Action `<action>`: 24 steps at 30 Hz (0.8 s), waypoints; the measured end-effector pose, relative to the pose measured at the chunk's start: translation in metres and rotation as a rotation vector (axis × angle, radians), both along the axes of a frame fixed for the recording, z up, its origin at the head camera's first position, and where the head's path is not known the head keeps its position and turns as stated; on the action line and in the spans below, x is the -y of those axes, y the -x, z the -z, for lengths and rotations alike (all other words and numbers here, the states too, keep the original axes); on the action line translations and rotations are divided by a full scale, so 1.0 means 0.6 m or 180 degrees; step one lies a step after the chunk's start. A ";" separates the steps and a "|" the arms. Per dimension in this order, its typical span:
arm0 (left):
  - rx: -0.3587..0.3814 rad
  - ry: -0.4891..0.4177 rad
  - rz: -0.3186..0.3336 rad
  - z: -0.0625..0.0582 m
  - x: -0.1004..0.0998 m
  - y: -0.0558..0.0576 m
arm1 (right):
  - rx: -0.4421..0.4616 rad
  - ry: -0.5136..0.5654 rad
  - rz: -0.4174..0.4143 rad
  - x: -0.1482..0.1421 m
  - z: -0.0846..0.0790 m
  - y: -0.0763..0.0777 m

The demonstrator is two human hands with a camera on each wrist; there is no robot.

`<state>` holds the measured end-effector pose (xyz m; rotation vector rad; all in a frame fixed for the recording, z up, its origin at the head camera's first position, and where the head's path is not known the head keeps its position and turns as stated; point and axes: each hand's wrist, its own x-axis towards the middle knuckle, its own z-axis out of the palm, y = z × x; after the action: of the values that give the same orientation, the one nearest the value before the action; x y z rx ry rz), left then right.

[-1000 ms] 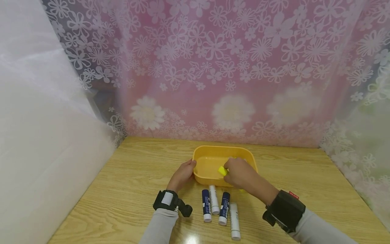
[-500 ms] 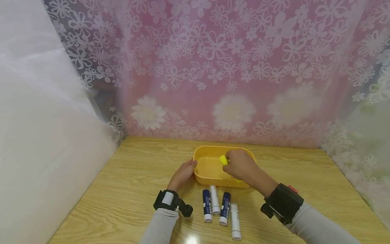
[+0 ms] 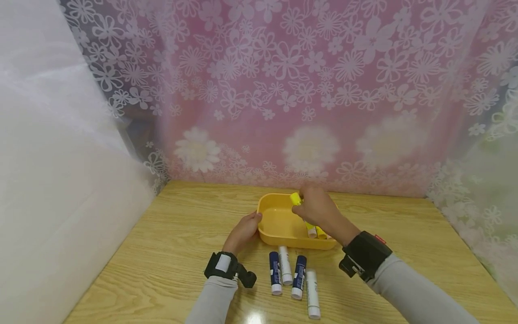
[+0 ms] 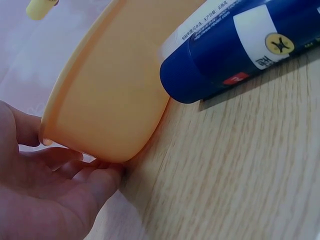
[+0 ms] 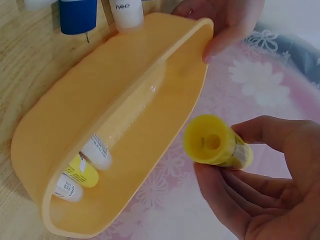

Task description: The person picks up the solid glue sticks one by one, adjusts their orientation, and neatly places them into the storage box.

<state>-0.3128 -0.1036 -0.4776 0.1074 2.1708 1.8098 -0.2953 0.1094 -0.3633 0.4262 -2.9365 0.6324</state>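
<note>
My left hand (image 3: 244,229) holds the left end of a yellow-orange plastic bin (image 3: 279,242). In the left wrist view the thumb lies at the bin's rim and the fingers are under its outer wall (image 4: 110,95). My right hand (image 3: 323,211) pinches a yellow glue stick (image 3: 296,198) above the bin's back side. The right wrist view shows the round yellow end of that glue stick (image 5: 212,140) between thumb and fingers. Inside the bin's right end lie a yellow glue stick (image 5: 82,171) and two white ones (image 5: 97,152), partly hidden by the front wall in that view.
Before the bin on the wood-grain table (image 3: 182,252) lie two navy glue sticks (image 3: 275,272) and two white ones (image 3: 312,294), roughly side by side. A pink flowered curtain (image 3: 251,135) hangs behind the table, and a white sheet (image 3: 73,180) stands along the left.
My right hand has moved up and back with the yellow glue stick, from inside the bin to over its far rim. Glue sticks in the bin's right end now show. The left hand stays put.
</note>
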 end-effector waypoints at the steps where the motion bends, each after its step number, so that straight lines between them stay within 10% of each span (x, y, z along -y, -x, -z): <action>1: -0.0001 0.0011 -0.0002 0.000 0.000 0.000 | 0.0001 0.0024 0.0010 0.001 0.000 0.004; 24: 0.0000 0.0068 -0.0011 0.001 0.001 0.001 | 0.0368 0.0352 0.0332 -0.006 0.009 0.063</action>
<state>-0.3132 -0.1045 -0.4782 0.0991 2.1910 1.7878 -0.3329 0.1133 -0.3686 0.2312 -2.9881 0.8269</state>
